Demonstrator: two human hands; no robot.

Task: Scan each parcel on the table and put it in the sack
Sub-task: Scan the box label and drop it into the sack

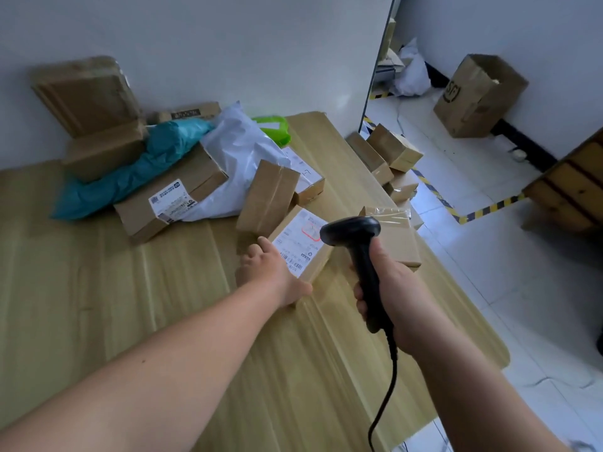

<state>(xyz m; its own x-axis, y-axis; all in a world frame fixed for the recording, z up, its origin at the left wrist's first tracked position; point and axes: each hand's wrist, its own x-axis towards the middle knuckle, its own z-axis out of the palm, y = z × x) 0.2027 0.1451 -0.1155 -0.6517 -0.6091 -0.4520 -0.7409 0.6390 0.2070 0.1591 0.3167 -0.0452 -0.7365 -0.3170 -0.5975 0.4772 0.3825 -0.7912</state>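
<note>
As I aim, parcel (301, 247): between both hands, long axis running away from me.
Left hand (274, 272): grasping its near edge — nearest.
Right hand (391, 288): gripping scanner (360, 256) over label (298, 234).

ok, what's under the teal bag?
The teal bag lies over the far edge of the labelled cardboard box, its lower end on the table. Whatever else sits beneath it is covered.

On the tile floor (522, 288) we see an open cardboard box (479, 96) w/ a black logo by the wall (538, 44), and yellow-black tape (489, 209) near a wooden furniture piece (574, 187).
</note>
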